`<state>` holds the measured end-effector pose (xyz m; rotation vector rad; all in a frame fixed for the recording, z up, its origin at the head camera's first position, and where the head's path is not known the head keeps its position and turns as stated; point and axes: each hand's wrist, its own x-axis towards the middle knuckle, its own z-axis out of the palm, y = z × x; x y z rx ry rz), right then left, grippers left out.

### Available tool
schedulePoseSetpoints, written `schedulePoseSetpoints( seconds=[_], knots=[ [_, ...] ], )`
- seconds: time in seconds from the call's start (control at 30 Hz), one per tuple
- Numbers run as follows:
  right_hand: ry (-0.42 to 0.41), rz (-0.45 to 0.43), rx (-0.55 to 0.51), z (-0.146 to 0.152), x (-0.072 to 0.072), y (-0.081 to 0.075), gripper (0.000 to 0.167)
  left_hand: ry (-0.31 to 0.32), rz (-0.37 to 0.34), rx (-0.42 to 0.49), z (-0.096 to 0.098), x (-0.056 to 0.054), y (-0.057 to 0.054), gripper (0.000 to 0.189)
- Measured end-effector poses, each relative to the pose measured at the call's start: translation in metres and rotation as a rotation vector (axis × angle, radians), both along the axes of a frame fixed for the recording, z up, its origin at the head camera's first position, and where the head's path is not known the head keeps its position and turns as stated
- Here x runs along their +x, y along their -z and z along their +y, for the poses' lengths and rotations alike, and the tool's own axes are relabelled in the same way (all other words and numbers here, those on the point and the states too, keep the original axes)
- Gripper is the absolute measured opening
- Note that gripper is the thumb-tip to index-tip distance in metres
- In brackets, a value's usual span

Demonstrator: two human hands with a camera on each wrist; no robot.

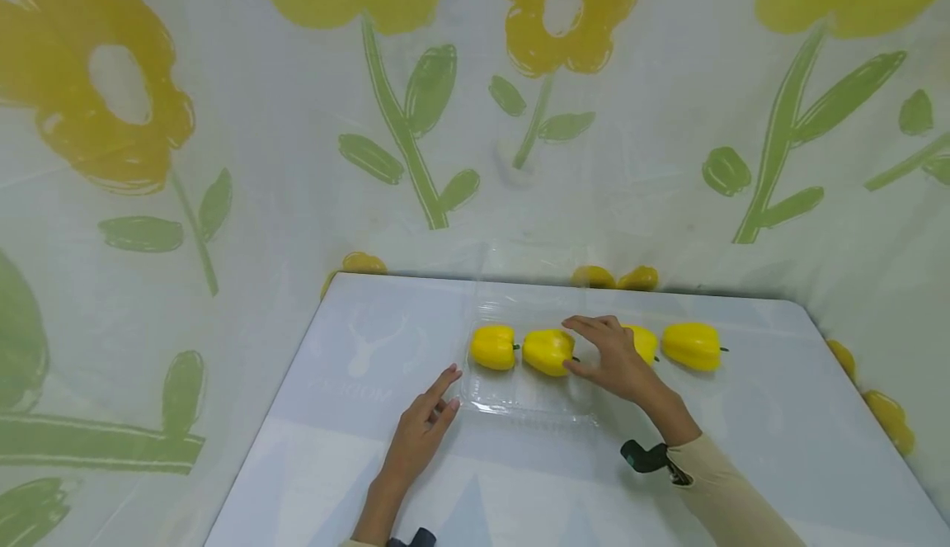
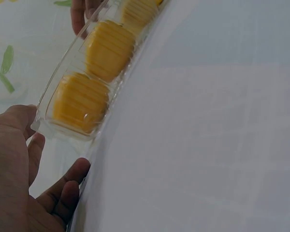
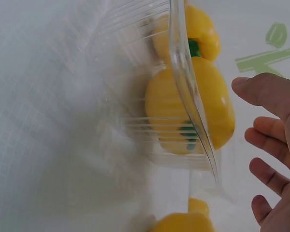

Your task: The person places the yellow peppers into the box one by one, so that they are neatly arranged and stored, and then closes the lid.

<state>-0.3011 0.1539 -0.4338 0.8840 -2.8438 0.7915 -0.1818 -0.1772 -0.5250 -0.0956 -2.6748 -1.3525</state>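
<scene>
A clear plastic box lies on the table with two yellow bell peppers in it, a left one and a right one. My left hand is at the box's near left edge. In the left wrist view its thumb meets the box corner while the other fingers bend loosely. Around the right end of the second pepper, my right hand spreads its thumb and fingers. The right wrist view shows a gap between that hand and the pepper.
Two more yellow bell peppers, one partly hidden by my right hand and one farther right, lie on the white table. The clear lid stands raised at the back, before a flowered curtain.
</scene>
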Motion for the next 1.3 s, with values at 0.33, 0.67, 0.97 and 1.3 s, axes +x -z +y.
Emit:
schedulePoseSetpoints(
  seconds=[0.33,0.67,0.97,1.3],
  knots=[
    [0.055,0.078,-0.013,0.016,0.004,-0.002,0.058,-0.004,0.014,0.007,-0.002,0.001,0.001,0.050],
    [0.097,0.097,0.001,0.039,0.006,-0.005,0.055,-0.016,0.014,0.004,-0.003,0.001,0.001,0.049],
    [0.155,0.082,0.030,0.058,0.008,-0.006,0.054,-0.002,0.027,0.008,-0.002,0.001,0.001,0.050],
    [0.168,0.141,0.052,0.083,0.008,-0.006,0.055,0.005,0.032,0.013,0.001,0.000,0.000,0.050]
  ],
)
